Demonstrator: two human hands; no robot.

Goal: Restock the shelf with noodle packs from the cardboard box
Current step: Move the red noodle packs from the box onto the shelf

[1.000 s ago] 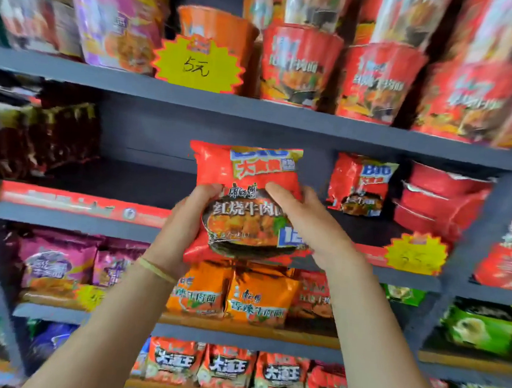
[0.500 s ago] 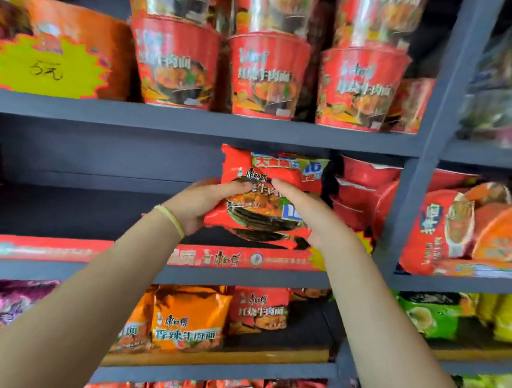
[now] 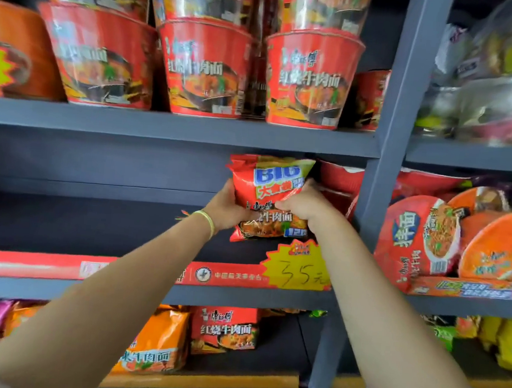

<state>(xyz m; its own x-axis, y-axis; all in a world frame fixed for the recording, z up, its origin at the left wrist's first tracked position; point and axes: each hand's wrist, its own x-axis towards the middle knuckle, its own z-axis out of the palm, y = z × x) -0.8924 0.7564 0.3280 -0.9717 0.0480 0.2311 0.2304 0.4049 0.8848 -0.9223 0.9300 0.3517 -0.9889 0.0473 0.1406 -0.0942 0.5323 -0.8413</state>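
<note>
**Both hands on 1 red pack at the middle shelf**

I see the left hand (image 3: 227, 211) and right hand (image 3: 304, 206) clamped on 1 red noodle pack (image 3: 268, 195), upright on the grey shelf (image 3: 159, 292), far right of its bay. Red stacked packs (image 3: 339, 178) sit at its 3 o'clock, a yellow price tag (image 3: 299, 267) at 6, red noodle cups (image 3: 205, 68) at 12.

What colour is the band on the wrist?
Yellow-green thin wristband on the left wrist, seen in the head view.
</note>
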